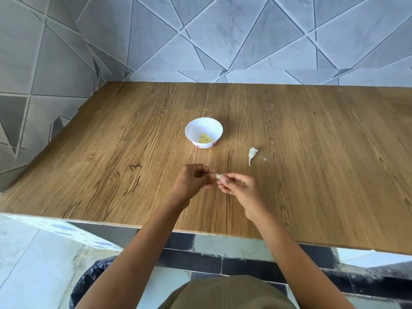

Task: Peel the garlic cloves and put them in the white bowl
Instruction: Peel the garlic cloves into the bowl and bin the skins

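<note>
Two hands meet above the near middle of the surface, both bare. The left hand (193, 179) and the right hand (239, 186) have their fingers curled, and their fingertips come together on one garlic clove (218, 176), which they pinch between them. The clove is small, pale and off-white, and most of it is hidden by the fingers, so how much skin is on it cannot be told.

Beyond the hands, a little to the left, stands one white bowl (192, 127). It is round and smooth with a scalloped rim and a pink pattern around its foot. In its bottom lies a small heap of peeled garlic (205, 138), yellowish and glossy; the pieces blur together and cannot be counted.

To the right of the bowl, and beyond the right hand, two scraps lie on the surface. One is a garlic skin (252, 154), papery and white with a thin tail pointing toward the near side. Just to its right is a tiny flake (264, 159).

The surface (111, 141) is a broad flat top in brown wood grain with knots and long streaks. It sits in a corner of wall tiles (223, 30), grey and marbled, cut into triangles by dark lines. Below the near edge the floor (26, 264) is pale tile with a dark band.
</note>
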